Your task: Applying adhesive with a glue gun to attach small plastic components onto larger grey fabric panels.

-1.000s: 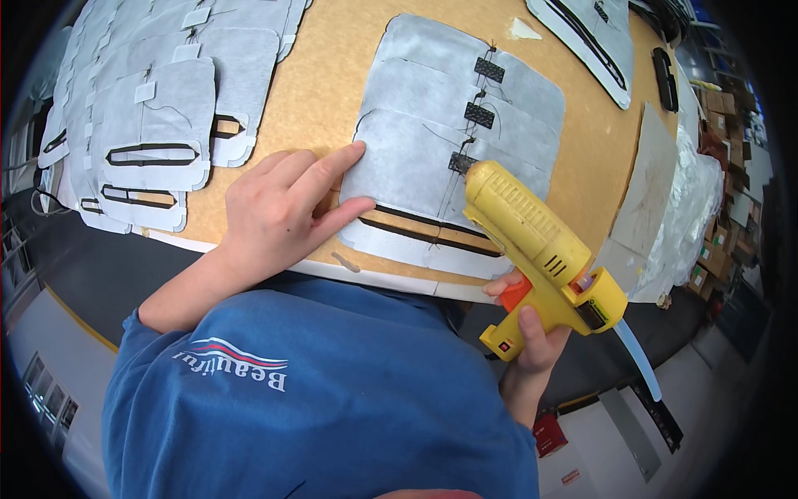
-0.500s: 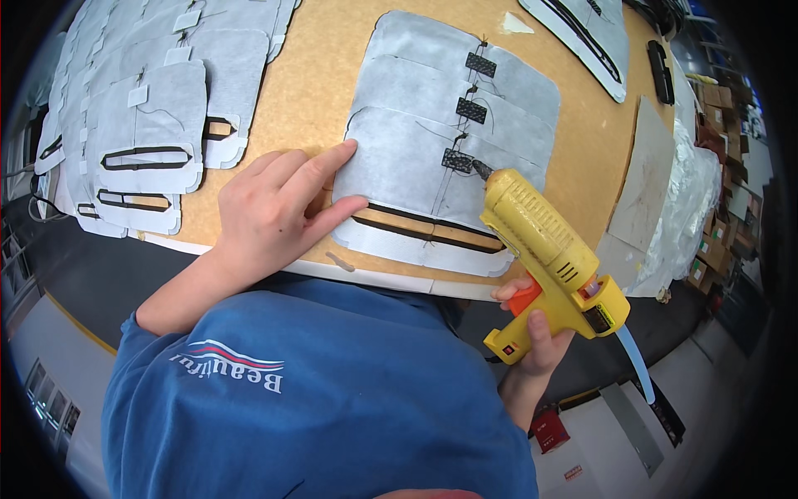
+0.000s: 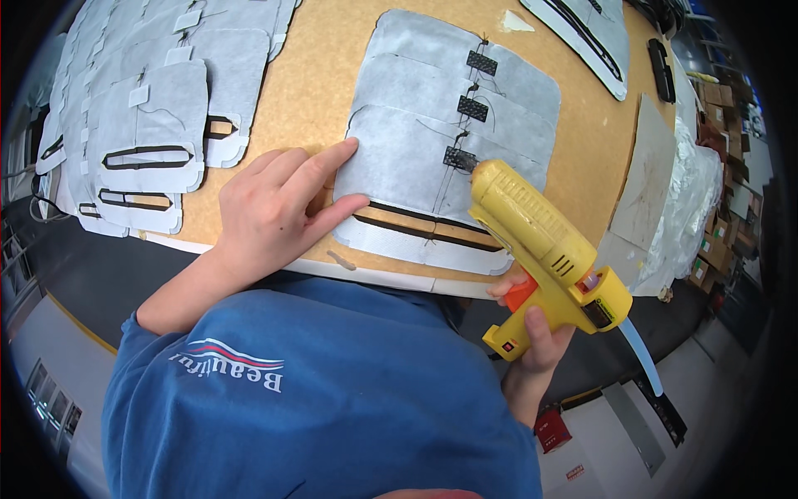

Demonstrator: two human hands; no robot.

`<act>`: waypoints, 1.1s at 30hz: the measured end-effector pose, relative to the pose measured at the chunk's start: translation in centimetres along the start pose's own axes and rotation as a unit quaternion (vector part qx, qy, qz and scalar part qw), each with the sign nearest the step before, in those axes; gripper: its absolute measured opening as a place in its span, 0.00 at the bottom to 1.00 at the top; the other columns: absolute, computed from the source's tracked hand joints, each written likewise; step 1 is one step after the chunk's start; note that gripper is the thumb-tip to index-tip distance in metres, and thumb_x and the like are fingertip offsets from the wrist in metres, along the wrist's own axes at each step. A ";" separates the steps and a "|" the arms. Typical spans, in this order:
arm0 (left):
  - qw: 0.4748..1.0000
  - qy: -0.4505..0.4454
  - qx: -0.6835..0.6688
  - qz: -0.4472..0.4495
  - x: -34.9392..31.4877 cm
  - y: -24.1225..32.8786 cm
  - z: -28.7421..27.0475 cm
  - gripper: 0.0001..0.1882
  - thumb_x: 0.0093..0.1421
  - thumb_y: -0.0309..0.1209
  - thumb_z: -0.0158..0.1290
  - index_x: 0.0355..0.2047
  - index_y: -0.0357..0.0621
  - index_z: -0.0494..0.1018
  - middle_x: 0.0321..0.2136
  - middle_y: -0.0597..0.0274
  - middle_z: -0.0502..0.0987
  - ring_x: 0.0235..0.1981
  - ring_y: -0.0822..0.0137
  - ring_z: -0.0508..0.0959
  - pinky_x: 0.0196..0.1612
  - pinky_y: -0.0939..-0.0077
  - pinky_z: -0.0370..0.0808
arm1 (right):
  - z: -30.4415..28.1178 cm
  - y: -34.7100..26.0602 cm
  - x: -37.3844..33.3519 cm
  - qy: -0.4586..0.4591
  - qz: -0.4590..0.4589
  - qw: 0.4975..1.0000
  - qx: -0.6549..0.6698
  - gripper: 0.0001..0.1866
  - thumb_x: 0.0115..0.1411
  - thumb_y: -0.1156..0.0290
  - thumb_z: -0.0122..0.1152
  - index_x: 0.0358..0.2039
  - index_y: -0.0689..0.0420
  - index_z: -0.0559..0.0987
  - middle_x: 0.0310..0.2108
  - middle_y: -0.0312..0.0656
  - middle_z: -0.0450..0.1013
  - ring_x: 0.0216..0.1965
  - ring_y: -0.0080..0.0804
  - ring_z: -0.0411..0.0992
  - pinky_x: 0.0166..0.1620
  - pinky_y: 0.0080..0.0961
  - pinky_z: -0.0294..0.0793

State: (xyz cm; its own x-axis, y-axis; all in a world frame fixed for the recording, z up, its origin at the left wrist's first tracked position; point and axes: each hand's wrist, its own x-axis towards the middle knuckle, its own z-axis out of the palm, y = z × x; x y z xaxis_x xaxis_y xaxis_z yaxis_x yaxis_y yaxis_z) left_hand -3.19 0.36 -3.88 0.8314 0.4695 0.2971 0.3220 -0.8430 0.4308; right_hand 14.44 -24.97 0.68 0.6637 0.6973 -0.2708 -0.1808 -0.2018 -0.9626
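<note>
In my right hand [image 3: 539, 337] is a yellow hot glue gun [image 3: 540, 229] with an orange trigger and a pale blue glue stick [image 3: 642, 358] out of its back. Its nozzle is at the lowest of three black textured patches [image 3: 460, 158], and the gun's body partly hides the tip. The patches lie on overlapping grey fabric panels [image 3: 399, 158], with thin wires running down them. My left hand [image 3: 278, 204] rests at the panels' left edge, thumb and index finger stretched out and touching the fabric. A black-edged slot [image 3: 428, 226] crosses the panel's lower part.
Several similar grey panels with white tags [image 3: 150, 125] overlap at the left. Another panel [image 3: 586, 37] and a black tool [image 3: 661, 71] lie at the far right, near a grey board [image 3: 636, 179] and clear plastic sheeting [image 3: 686, 191]. Cardboard boxes [image 3: 721, 216] stand beyond.
The glue gun has shifted slightly left and up, so its nozzle now overlaps the lowest patch's right end. My left hand stays in place.
</note>
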 end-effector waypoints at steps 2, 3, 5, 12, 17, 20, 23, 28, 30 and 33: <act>1.000 0.000 -0.001 0.000 0.0 0.0 0.0 0.27 0.44 0.38 0.69 0.47 0.47 0.79 0.16 0.69 0.65 0.17 0.70 0.67 0.22 0.76 0.63 | 0.1 0.0 0.2 0.002 0.002 1.000 0.000 0.28 0.57 0.62 0.59 0.50 0.72 0.68 0.35 0.54 0.75 0.38 0.41 0.76 0.42 0.31 0.75; 1.000 -0.002 -0.002 -0.001 0.1 0.0 0.0 0.27 0.45 0.38 0.69 0.47 0.47 0.79 0.16 0.70 0.65 0.17 0.70 0.67 0.22 0.76 0.63 | 0.3 0.0 0.3 0.005 0.005 1.000 0.000 0.29 0.57 0.62 0.59 0.51 0.72 0.67 0.35 0.54 0.75 0.39 0.40 0.76 0.43 0.31 0.75; 1.000 -0.004 -0.003 -0.001 0.1 0.0 0.0 0.27 0.45 0.38 0.69 0.47 0.47 0.79 0.16 0.70 0.66 0.17 0.70 0.67 0.22 0.76 0.63 | 0.6 0.1 0.3 0.008 0.006 1.000 0.010 0.29 0.57 0.62 0.59 0.51 0.72 0.67 0.35 0.54 0.75 0.38 0.40 0.76 0.43 0.31 0.75; 1.000 -0.003 0.001 -0.001 0.1 -0.1 -0.1 0.27 0.44 0.38 0.69 0.47 0.47 0.78 0.15 0.70 0.65 0.17 0.71 0.66 0.22 0.76 0.63 | -0.3 0.6 -0.3 -0.020 0.009 1.000 0.009 0.29 0.57 0.63 0.59 0.51 0.72 0.67 0.36 0.54 0.74 0.38 0.40 0.76 0.43 0.31 0.75; 1.000 -0.006 -0.003 -0.003 0.2 0.1 0.0 0.28 0.44 0.38 0.69 0.47 0.47 0.78 0.15 0.71 0.65 0.17 0.72 0.66 0.22 0.77 0.63 | 0.1 0.1 0.1 -0.002 0.003 1.000 0.004 0.28 0.57 0.64 0.58 0.52 0.72 0.67 0.36 0.54 0.74 0.38 0.40 0.76 0.43 0.31 0.75; 1.000 -0.007 -0.002 -0.006 0.1 0.3 0.0 0.27 0.45 0.38 0.69 0.47 0.47 0.78 0.15 0.71 0.65 0.17 0.72 0.66 0.22 0.77 0.63 | 0.3 0.5 0.2 0.010 -0.009 1.000 0.016 0.27 0.58 0.65 0.58 0.52 0.72 0.66 0.37 0.55 0.74 0.38 0.41 0.76 0.43 0.32 0.75; 1.000 -0.009 0.001 -0.005 0.1 0.2 0.0 0.27 0.44 0.38 0.69 0.47 0.47 0.78 0.16 0.70 0.65 0.17 0.71 0.67 0.22 0.76 0.63 | 0.0 1.1 0.2 0.017 -0.024 0.999 0.025 0.27 0.58 0.65 0.58 0.52 0.72 0.67 0.36 0.55 0.74 0.38 0.42 0.76 0.43 0.33 0.76; 1.000 -0.007 -0.004 -0.002 0.2 0.1 -0.1 0.28 0.44 0.38 0.69 0.47 0.46 0.78 0.16 0.70 0.66 0.18 0.70 0.67 0.22 0.76 0.64 | -1.1 0.9 -0.2 0.031 -0.011 0.999 0.006 0.26 0.59 0.64 0.58 0.50 0.72 0.68 0.36 0.54 0.75 0.36 0.42 0.76 0.42 0.33 0.77; 1.000 -0.006 -0.005 -0.001 0.2 0.1 0.0 0.28 0.44 0.38 0.70 0.47 0.46 0.78 0.16 0.70 0.66 0.18 0.71 0.67 0.22 0.76 0.64 | -1.4 1.3 -0.3 0.010 -0.013 1.000 0.017 0.26 0.59 0.64 0.58 0.49 0.72 0.69 0.35 0.55 0.75 0.36 0.42 0.77 0.40 0.32 0.78; 1.000 -0.008 0.000 0.000 0.2 0.2 0.0 0.28 0.44 0.38 0.70 0.47 0.46 0.78 0.16 0.70 0.66 0.18 0.71 0.67 0.22 0.76 0.64 | -1.1 1.3 -0.6 0.023 -0.018 0.999 0.021 0.26 0.59 0.63 0.58 0.49 0.72 0.69 0.35 0.55 0.75 0.36 0.42 0.77 0.41 0.33 0.78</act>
State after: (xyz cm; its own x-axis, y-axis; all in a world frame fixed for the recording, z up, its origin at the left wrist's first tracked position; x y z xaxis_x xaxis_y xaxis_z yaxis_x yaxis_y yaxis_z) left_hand -2.95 0.33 -3.72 0.8388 0.4653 0.2827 0.3223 -0.8428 0.4310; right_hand 14.59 -26.36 -0.36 0.7023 0.6712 -0.2372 -0.1870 -0.1475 -0.9712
